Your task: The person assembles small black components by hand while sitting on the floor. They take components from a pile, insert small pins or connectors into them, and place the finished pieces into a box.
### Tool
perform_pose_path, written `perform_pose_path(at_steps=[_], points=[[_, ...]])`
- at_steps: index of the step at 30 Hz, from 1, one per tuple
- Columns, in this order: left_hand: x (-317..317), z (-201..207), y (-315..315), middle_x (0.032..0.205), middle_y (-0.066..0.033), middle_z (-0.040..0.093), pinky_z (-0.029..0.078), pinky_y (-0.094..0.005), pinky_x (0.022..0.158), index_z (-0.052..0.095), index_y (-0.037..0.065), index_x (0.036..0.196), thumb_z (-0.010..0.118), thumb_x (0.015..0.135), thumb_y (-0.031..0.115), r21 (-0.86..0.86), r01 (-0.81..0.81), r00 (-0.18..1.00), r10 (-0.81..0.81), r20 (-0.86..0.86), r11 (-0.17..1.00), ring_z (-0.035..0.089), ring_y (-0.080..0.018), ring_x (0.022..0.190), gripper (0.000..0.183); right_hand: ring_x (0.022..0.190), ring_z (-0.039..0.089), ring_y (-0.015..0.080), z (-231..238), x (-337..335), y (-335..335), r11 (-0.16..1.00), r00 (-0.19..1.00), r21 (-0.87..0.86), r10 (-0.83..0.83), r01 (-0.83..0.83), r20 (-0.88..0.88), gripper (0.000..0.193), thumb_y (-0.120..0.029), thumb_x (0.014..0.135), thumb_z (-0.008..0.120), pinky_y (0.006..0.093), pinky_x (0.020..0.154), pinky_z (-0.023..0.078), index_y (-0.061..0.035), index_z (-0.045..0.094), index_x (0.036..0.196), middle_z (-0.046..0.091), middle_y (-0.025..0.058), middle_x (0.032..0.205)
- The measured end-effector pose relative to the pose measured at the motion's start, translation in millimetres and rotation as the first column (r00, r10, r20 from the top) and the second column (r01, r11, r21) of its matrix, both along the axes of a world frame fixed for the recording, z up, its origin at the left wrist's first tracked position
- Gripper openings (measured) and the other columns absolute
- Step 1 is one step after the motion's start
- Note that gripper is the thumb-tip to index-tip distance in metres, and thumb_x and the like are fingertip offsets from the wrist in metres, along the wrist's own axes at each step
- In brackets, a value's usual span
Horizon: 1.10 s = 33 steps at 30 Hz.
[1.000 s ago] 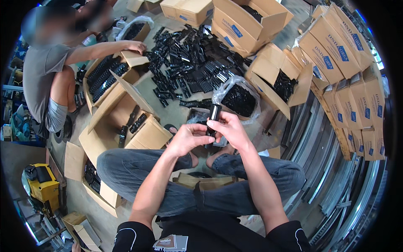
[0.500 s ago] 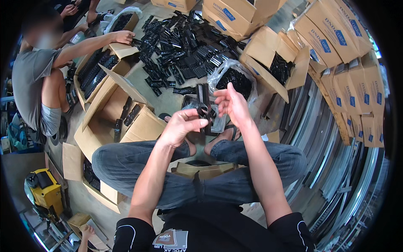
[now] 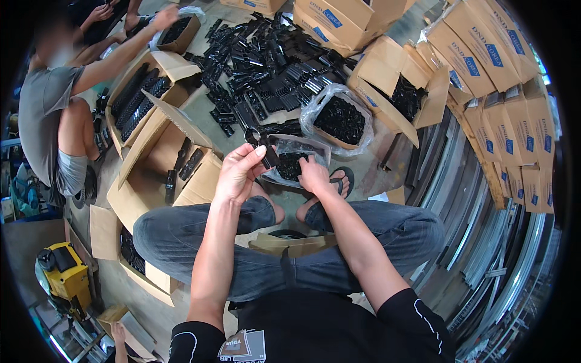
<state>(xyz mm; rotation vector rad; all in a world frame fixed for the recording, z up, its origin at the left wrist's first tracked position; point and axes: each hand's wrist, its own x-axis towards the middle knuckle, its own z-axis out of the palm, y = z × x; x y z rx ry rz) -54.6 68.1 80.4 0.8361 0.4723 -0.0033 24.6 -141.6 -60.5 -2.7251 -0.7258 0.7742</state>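
L hand pinches a black part at its fingertips, raised just above-left of R hand. R hand reaches into a clear bag of small black pieces; grip there can't be told. Open carton left of L hand, heap of black parts beyond both, w/ nothing between hands.

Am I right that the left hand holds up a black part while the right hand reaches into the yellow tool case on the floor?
Not quite. In the head view the left hand does hold up the black part, but the right hand reaches into the clear plastic bag of black pieces ahead of the feet, not the yellow tool case, which sits far off to the left.
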Motion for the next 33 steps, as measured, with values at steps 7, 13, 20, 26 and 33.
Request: perform_pose_path(at_steps=[7,13,20,26,33], points=[[10,-6,-13,0.107,-0.0170,0.070,0.061,-0.0364,0.084,0.064,0.002,0.102,0.071,0.092,0.017,0.024,0.069,0.997,-0.068,-0.035,0.997,0.070,-0.0228,0.097,0.019,0.097,0.067,0.0401,-32,1,-3,0.998,0.998,0.018,0.056,-0.056,-0.018,0.031,-0.017,0.080,0.068,0.0497,0.082,0.054,-0.0075,0.063,0.109,0.067,0.0198,0.103],[8,-14,-11,0.110,-0.0181,0.069,0.061,-0.0373,0.083,0.062,0.001,0.104,0.072,0.091,0.016,-0.005,0.044,0.997,-0.045,-0.058,0.999,0.070,-0.0261,0.098,0.022,0.092,0.068,0.0394,-25,1,-2,0.998,0.997,0.057,0.029,-0.025,-0.070,0.019,-0.016,0.080,0.059,0.0494,0.081,0.054,-0.0055,0.067,0.095,0.071,0.0215,0.093],[10,-14,-13,0.111,-0.0197,0.069,0.061,-0.0380,0.082,0.062,0.001,0.104,0.071,0.091,0.014,-0.011,0.040,0.997,-0.041,-0.058,0.999,0.070,-0.0277,0.098,0.021,0.080,0.071,0.0345,-49,9,-3,0.868,0.943,0.371,-0.280,0.330,-0.182,0.018,-0.013,0.084,0.056,0.0441,0.069,0.056,-0.0026,0.067,0.091,0.072,0.0207,0.088],[8,-15,-9,0.111,-0.0200,0.069,0.061,-0.0373,0.083,0.062,0.001,0.104,0.072,0.091,0.015,-0.011,0.033,0.998,-0.034,-0.058,0.999,0.070,-0.0277,0.098,0.021,0.055,0.057,0.0113,-45,24,-7,0.437,0.451,0.314,-0.256,0.843,-0.855,0.012,-0.011,0.087,0.053,0.0249,0.042,0.040,-0.0049,0.063,0.089,0.062,0.0048,0.074],[10,-13,-12,0.111,-0.0195,0.069,0.061,-0.0362,0.083,0.063,0.001,0.104,0.072,0.091,0.015,-0.010,0.051,0.998,-0.052,-0.046,0.999,0.071,-0.0265,0.097,0.022,0.064,0.061,0.0156,-26,37,-14,0.151,0.262,0.252,-0.052,0.956,-0.964,0.011,-0.018,0.089,0.061,0.0303,0.059,0.052,-0.0069,0.062,0.087,0.064,0.0051,0.078]])
